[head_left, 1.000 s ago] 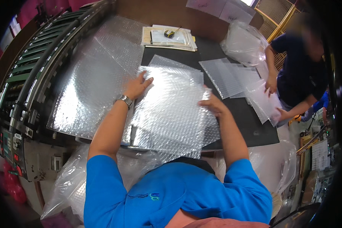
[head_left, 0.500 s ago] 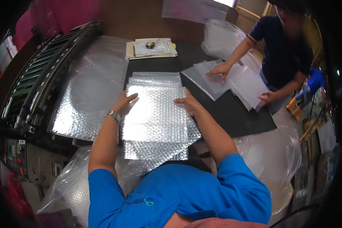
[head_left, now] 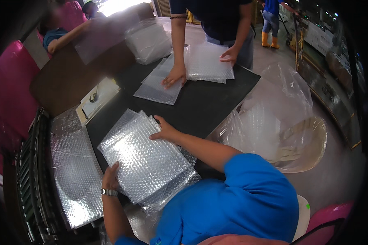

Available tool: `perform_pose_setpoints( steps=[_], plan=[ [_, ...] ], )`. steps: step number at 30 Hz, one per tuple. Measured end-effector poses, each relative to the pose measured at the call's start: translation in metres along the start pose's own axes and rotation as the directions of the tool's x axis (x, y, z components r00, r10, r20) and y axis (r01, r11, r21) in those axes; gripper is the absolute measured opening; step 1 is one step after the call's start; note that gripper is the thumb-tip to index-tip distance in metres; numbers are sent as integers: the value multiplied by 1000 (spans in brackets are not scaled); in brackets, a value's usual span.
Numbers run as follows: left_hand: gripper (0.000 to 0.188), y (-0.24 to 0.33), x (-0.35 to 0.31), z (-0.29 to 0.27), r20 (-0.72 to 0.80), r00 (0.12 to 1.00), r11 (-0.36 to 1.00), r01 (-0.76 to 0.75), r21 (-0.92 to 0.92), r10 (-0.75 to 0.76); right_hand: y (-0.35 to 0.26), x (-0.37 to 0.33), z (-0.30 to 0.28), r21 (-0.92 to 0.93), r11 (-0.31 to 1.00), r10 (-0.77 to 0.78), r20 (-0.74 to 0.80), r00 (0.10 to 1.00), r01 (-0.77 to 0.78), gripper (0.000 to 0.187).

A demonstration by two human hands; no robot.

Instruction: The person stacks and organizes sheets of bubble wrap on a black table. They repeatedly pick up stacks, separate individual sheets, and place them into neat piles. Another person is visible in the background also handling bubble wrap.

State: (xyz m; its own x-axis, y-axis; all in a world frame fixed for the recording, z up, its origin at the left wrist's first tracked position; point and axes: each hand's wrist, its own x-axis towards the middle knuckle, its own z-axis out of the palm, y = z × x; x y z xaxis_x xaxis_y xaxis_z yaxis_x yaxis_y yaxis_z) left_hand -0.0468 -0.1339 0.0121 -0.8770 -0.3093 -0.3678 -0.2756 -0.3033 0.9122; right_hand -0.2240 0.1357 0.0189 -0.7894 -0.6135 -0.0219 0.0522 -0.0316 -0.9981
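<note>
A stack of silvery-transparent bubble wrap sheets [head_left: 145, 157] lies tilted between my hands, over the near part of a black tabletop [head_left: 208, 108]. My left hand [head_left: 111, 177], with a metal watch at the wrist, grips its left edge, thumb on top. My right hand [head_left: 165, 131] holds the far right edge, thumb on top and fingers partly hidden at the side. The sheets are unevenly fanned, and more stick out beneath the top one near my body.
Across the table a co-worker's hands [head_left: 175, 76] rest on other bubble wrap sheets [head_left: 210, 63]. A long bubble wrap sheet [head_left: 75, 171] lies beside a roller conveyor [head_left: 30, 183] at left. Papers with a tape roll [head_left: 100, 100] sit behind. Plastic bags [head_left: 270, 126] stand at right.
My view has swung to the right, so the table appears turned. Both hands still hold the stack, which now looks tilted. The co-worker's hand has shifted on their sheets.
</note>
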Motion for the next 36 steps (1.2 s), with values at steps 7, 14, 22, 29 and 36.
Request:
perform_pose_setpoints(
  steps=[7,14,22,29,36],
  plan=[
    [57,3,-17,34,59,993,993,-99,-70,103,-14,-15,-19,235,946,205,105,973,-225,102],
    [69,-1,-28,49,-6,948,946,-318,-66,318,-15,-14,-20,124,982,138,44,989,-143,106],
    [79,-12,-32,25,80,948,947,-312,73,307,-2,-23,-28,431,840,228,271,935,-330,96],
    [72,-8,-68,17,-160,959,964,-209,163,235,-2,-32,-35,327,897,216,262,940,-298,72],
    [68,-61,-95,36,-218,941,921,-309,-239,259,-8,-42,-35,399,859,175,361,916,-321,72]
  ],
)
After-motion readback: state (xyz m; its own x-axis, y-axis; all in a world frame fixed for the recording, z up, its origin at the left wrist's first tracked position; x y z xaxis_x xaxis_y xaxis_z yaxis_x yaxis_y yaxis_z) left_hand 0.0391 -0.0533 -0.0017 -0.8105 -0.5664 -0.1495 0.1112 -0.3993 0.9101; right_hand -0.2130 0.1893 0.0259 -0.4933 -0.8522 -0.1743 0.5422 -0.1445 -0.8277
